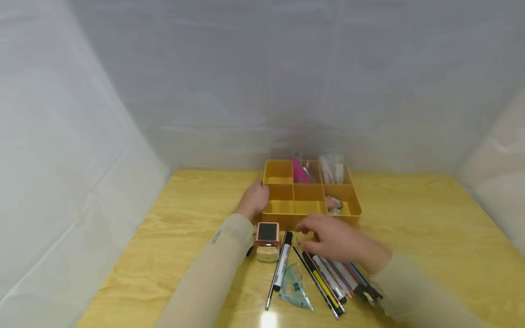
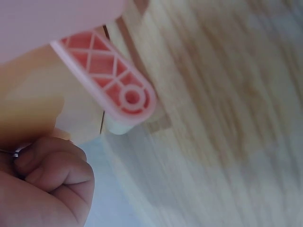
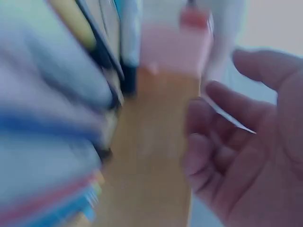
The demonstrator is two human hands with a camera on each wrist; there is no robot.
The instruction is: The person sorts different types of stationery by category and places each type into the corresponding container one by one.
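While the left hand rests against the 9 o'clock wall of the yellow divided tray, its fingers curl at the rim; whether they truly grip it cannot be told. In the left wrist view those fingers look folded, with a pink lattice-patterned plastic piece just above them over the wooden table.

Right hand hovers at the tray's 6 o'clock side, over the upper ends of a fanned row of pens and pencils. Fingers loosely bent, thumb apart. A thin clear sliver shows between the fingertips in the right wrist view, too blurred to say if it is pinched.

Tray sits at table centre, toward 12 o'clock. Its far compartments hold a pink item and clear packets; the 3 o'clock near compartment holds small pale pieces.

At 7 o'clock of the tray: small pink-topped device beside the left sleeve. Next to it, a black-and-white marker, then a translucent teal set square.
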